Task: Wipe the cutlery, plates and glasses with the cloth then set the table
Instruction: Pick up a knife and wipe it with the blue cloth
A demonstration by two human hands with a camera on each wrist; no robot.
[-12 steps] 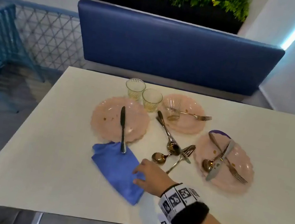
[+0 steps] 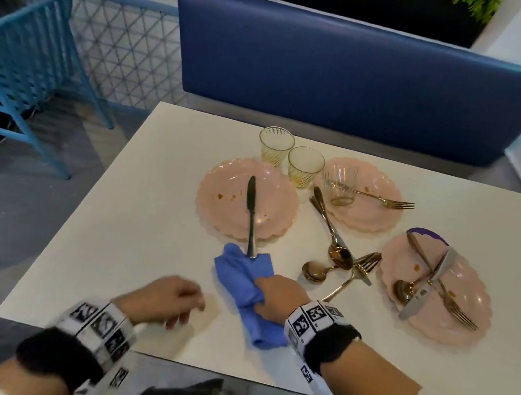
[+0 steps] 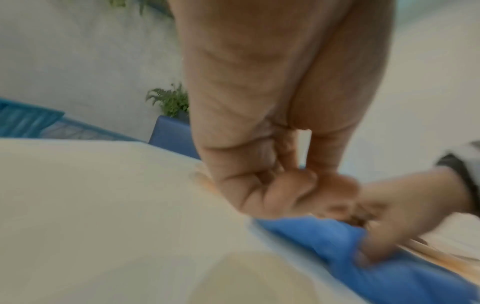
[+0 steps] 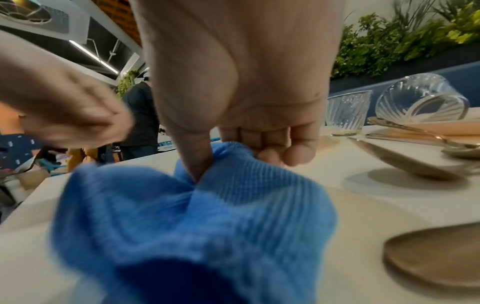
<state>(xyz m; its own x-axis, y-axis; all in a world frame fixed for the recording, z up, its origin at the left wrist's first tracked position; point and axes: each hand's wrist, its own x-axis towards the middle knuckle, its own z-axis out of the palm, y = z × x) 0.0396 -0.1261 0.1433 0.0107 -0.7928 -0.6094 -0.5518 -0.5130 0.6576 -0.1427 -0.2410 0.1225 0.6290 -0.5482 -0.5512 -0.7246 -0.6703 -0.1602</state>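
My right hand (image 2: 273, 295) grips the blue cloth (image 2: 243, 285) near the table's front; in the right wrist view the thumb and curled fingers (image 4: 270, 144) bunch the blue cloth (image 4: 197, 216). My left hand (image 2: 171, 298) hovers blurred just left of it, fingers loosely curled and holding nothing. A knife (image 2: 250, 216) lies across the left pink plate (image 2: 227, 198), its handle end on the cloth. Two more pink plates (image 2: 375, 210) (image 2: 459, 323) carry cutlery. Loose spoons and a fork (image 2: 341, 264) lie between the plates. Two glasses (image 2: 275, 144) (image 2: 304, 166) stand upright; a third (image 2: 340, 183) lies tipped on the far plate.
A blue bench (image 2: 360, 75) runs behind the white table (image 2: 145, 212), with plants above it. A blue chair (image 2: 26, 76) stands on the floor at the left. The table's front edge (image 2: 154, 354) is close to my wrists.
My right hand has closed round the cloth and bunched it, where before it lay flat on it. My left hand has come into view beside it.
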